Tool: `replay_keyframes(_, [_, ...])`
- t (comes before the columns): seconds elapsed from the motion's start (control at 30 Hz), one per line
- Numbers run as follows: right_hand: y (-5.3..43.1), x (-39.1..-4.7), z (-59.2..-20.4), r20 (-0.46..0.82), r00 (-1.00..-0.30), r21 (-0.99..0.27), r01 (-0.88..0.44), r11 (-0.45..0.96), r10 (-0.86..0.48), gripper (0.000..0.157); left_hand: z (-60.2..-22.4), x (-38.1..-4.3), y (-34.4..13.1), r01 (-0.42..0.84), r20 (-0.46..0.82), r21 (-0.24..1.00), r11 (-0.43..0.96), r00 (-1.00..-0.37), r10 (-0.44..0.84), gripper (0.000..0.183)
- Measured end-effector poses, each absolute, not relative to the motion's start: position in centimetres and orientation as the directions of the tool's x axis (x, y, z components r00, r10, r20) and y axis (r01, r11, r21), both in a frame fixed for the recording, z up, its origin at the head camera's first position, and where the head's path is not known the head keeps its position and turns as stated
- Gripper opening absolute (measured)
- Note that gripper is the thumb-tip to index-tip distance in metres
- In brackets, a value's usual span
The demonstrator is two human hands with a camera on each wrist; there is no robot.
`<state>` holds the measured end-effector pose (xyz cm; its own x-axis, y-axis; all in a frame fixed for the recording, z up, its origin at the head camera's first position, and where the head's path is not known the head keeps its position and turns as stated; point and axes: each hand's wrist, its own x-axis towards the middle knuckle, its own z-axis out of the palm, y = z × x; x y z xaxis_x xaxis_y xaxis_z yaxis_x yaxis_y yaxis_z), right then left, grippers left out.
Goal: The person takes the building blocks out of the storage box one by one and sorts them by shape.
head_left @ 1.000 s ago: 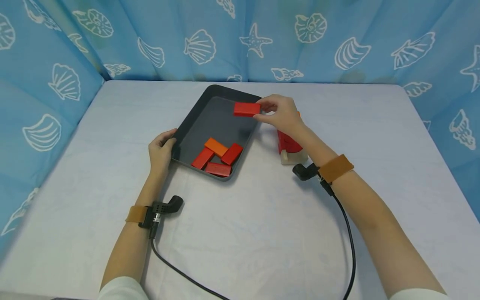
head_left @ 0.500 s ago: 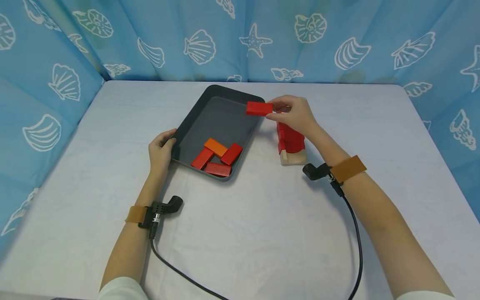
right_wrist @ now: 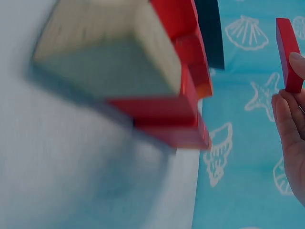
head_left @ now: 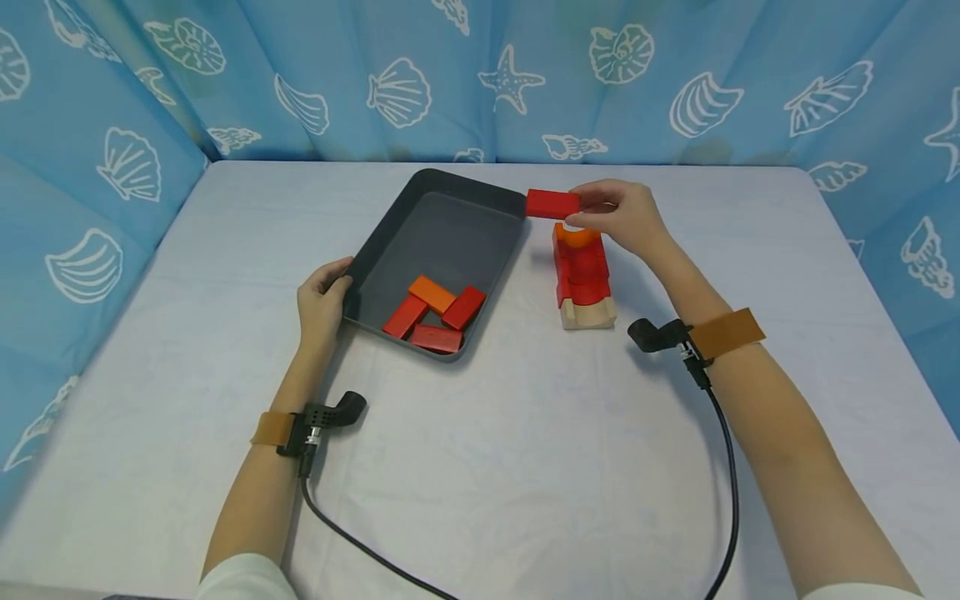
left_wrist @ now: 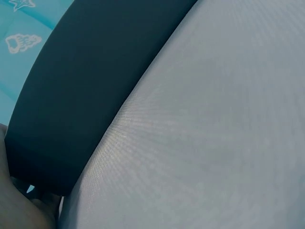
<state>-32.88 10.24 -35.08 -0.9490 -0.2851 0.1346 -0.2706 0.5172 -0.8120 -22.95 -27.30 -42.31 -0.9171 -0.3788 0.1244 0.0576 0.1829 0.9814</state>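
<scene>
My left hand (head_left: 321, 304) grips the left side of a dark grey tray (head_left: 450, 221), whose outer wall (left_wrist: 86, 90) fills part of the left wrist view. Inside the tray's near end lie several blocks: an orange block (head_left: 432, 293) and red blocks (head_left: 462, 307). My right hand (head_left: 624, 215) pinches a red block (head_left: 552, 203) by its right end, in the air between the tray's far right corner and a stack of blocks (head_left: 585, 275). That stack shows red pieces, an orange one at the far end and pale wood (right_wrist: 109, 57) at the near end. The right wrist view shows the held block apart from it.
A white cloth (head_left: 480, 467) covers the table. Behind and to the sides hangs a blue curtain (head_left: 337, 50) with white shells. Each forearm wears a strapped camera, and black cables (head_left: 375, 550) run toward the near edge.
My right hand has carried the red block to the right, from over the tray to beyond its right edge, uncovering the stack. My left hand and the tray stay where they were.
</scene>
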Motion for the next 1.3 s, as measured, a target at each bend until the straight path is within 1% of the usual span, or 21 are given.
replay_keyframes(0.07, [10.8,-32.9,-35.1,0.12,-0.952,-0.814,-0.256,0.521,-0.28,0.045,-42.4,-22.9,-27.3,0.063,0.128,0.982,0.179,-0.917,-0.379,0.027])
replay_keyframes(0.2, [12.6,-33.7,-36.4,0.096,-0.96,-0.839,-0.22,0.497,-0.263,0.047,-42.4,-23.0,-27.3,0.067,0.13,0.982,0.176,-0.917,-0.378,0.027])
replay_keyframes(0.27, [13.7,-34.8,-37.7,0.085,-0.963,-0.851,-0.203,0.484,-0.254,0.048,-42.4,-23.0,-27.3,0.065,0.127,0.983,0.174,-0.917,-0.378,0.027])
replay_keyframes(0.37, [15.9,-37.6,-41.1,0.095,-0.968,-0.855,-0.198,0.478,-0.231,0.05,-41.9,-22.8,-27.2,0.044,0.113,0.981,0.186,-0.919,-0.377,0.027])
replay_keyframes(0.47, [17.7,-39.9,-43.9,0.123,-0.97,-0.829,-0.217,0.516,-0.21,0.051,-40.7,-22.1,-26.5,0.015,0.095,0.977,0.212,-0.923,-0.374,0.028])
replay_keyframes(0.53, [18.5,-40.6,-44.9,0.141,-0.971,-0.807,-0.226,0.545,-0.194,0.05,-39.9,-21.6,-26.0,-0.002,0.085,0.974,0.227,-0.924,-0.372,0.029])
replay_keyframes(0.77, [20.4,-40.3,-45.0,0.135,-0.974,-0.773,-0.219,0.595,-0.182,0.05,-39.3,-21.3,-25.7,-0.001,0.084,0.975,0.224,-0.925,-0.37,0.029])
replay_keyframes(0.97, [21.7,-39.5,-44.9,0.095,-0.982,-0.753,-0.177,0.634,-0.161,0.055,-39.5,-21.5,-25.7,0.01,0.097,0.973,0.23,-0.923,-0.372,0.029])
replay_keyframes(1.1, [22.1,-39.2,-44.8,0.06,-0.985,-0.729,-0.152,0.667,-0.159,0.059,-40.8,-22.1,-26.5,0.018,0.1,0.976,0.215,-0.921,-0.376,0.029])
replay_keyframes(1.2, [22.3,-39.0,-44.8,0.052,-0.985,-0.716,-0.151,0.682,-0.164,0.061,-41.9,-22.7,-27.2,0.031,0.111,0.977,0.212,-0.919,-0.379,0.028])
replay_keyframes(1.3, [22.4,-38.8,-44.7,0.05,-0.985,-0.706,-0.153,0.692,-0.167,0.063,-42.3,-22.9,-27.4,0.038,0.121,0.975,0.219,-0.917,-0.379,0.027])
